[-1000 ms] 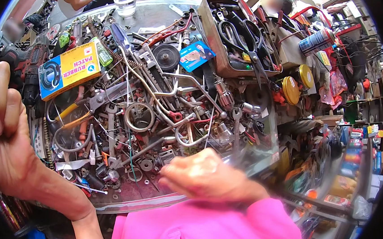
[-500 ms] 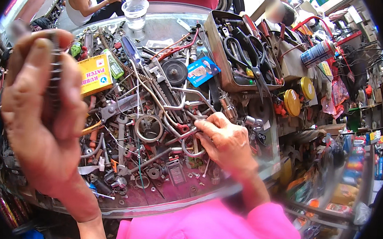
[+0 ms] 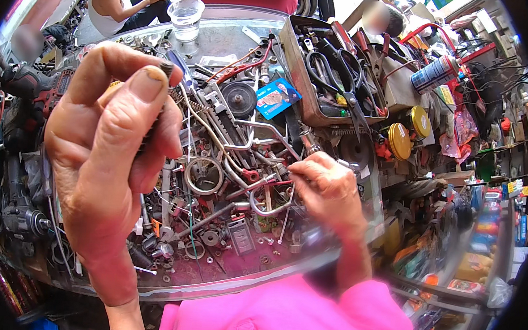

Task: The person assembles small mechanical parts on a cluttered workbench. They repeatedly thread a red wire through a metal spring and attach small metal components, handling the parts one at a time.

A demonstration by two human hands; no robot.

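Observation:
My left hand point(image 3: 113, 147) is raised close to the camera, its fingers closed around a dark ridged rod point(image 3: 167, 68). The rod's tip pokes out above the thumb; most of its length is hidden, so its exact kind does not show. Over the right part of the heap, my right hand point(image 3: 333, 186) has its fingers curled together beside bent metal rods point(image 3: 267, 128) and a curved metal hook point(image 3: 266, 211). Whatever those fingertips hold, if anything, is hidden. Left of this hand lies a metal ring point(image 3: 203, 176).
A glass-topped table point(image 3: 205, 278) bears heaped metal parts. A metal box point(image 3: 332, 119) of scissors and pliers stands far right, a blue card point(image 3: 278, 99) beside it. At left lies a power drill point(image 3: 34, 88). A clear cup point(image 3: 185, 19) stands at the back; people sit beyond.
My left hand has moved right with the ridged rod, uncovering the drill and covering the yellow box. My right hand has shifted slightly right and away from the metal rods.

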